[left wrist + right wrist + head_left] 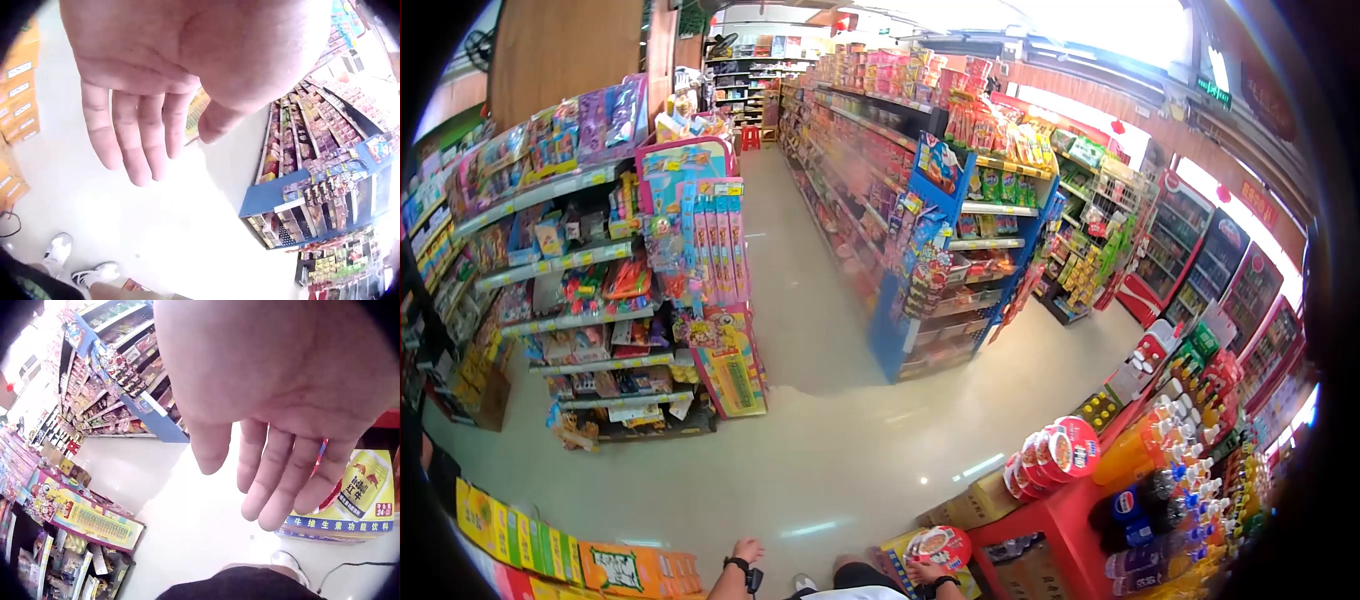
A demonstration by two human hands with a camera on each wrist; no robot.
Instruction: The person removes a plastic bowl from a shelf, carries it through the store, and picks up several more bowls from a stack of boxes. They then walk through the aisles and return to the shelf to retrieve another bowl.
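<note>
My left hand [747, 552] hangs over the floor at the lower middle of the head view, holding nothing. Its loose fingers [140, 140] point down in the left wrist view. The right hand [922, 571] is also free of any object, its fingers [275, 487] relaxed. In the head view it overlaps a red-rimmed instant noodle bucket [943, 545] near the red display stand. A yellow Red Bull carton [369, 494] shows beyond those fingers in the right wrist view, with the bucket mostly hidden behind them.
Orange boxes [635, 570] line the lower left. Snack shelves [590, 255] stand left of an aisle; a blue-ended shelf [920, 250] stands right of it. Drink bottles [1135, 450] and noodle buckets [1050, 455] crowd the red stand [1055, 530]. Fridges [1170, 245] line the far right.
</note>
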